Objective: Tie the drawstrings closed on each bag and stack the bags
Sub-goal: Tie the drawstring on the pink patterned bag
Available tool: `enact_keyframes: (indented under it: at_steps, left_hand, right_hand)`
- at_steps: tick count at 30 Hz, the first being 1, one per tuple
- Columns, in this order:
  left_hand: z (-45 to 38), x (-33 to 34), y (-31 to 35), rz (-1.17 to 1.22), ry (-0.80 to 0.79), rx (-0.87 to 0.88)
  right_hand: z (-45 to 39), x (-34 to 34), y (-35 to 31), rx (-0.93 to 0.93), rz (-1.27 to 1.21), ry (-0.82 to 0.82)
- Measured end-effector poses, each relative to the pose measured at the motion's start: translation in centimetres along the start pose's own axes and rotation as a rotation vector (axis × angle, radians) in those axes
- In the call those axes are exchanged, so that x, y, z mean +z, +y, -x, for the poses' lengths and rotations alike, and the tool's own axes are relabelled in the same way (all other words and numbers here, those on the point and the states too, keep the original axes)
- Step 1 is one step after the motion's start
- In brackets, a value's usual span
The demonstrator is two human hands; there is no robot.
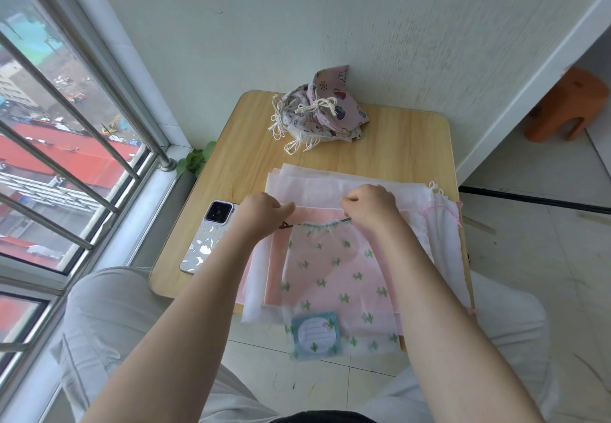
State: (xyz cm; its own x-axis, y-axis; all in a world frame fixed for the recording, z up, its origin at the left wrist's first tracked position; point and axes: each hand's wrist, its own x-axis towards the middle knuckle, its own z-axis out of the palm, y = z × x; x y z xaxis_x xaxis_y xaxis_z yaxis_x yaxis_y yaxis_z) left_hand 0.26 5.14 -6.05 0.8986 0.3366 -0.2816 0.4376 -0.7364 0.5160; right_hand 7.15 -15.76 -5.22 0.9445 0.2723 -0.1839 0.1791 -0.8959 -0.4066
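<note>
a translucent drawstring bag printed with green cactus shapes [334,277] lies on top of a flat pile of pink and white fabric bags [334,187] on a small light wooden table with rounded corners [406,144]. its lower end hangs past the near table edge, and inside it shows a square blue card with a round white lined label [315,332]; any writing on that label is too small to read. the bag's mouth is gathered along a dark drawstring [317,224].

the left hand [261,212] has its fingers curled and pinches the left end of the drawstring; the right hand [370,204] is curled the same way at the right end, though the cord is hidden under its fingers, so the exact grip there is hard to make out.

at the far side of the table, by the wall, sits a heap of printed cloth pouches with white cords tied in bows [319,113]; what they contain cannot be seen.

a phone in a pale patterned case [206,240] lies face down at the table's left edge, no brand legible. an orange stool [568,105] is cut off by the wall at right.
</note>
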Motion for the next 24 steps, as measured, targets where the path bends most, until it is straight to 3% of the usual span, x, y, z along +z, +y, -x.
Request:
enact_keyframes:
  at_steps: [6,10,14,18,24]
  left_hand:
    - [0.1,0.0,0.7,-0.129,-0.068,0.063]
    - [0.4,0.3,0.9,0.024,-0.071,0.035]
    - [0.4,0.4,0.7,0.101,0.072,0.013]
    - [0.7,0.6,0.0,0.16,0.334,-0.068]
    - [0.5,0.9,-0.4,0.137,0.372,-0.054]
  right_hand:
    - [0.0,-0.1,0.0,0.025,0.108,-0.101]
    - [0.4,-0.1,0.0,0.049,-0.172,-0.144]
    - [1.0,0.0,0.3,0.109,-0.524,-0.195]
    - [1.4,0.4,0.7,0.248,-0.674,-0.092]
    - [1.6,0.9,0.6,0.312,-0.673,0.015]
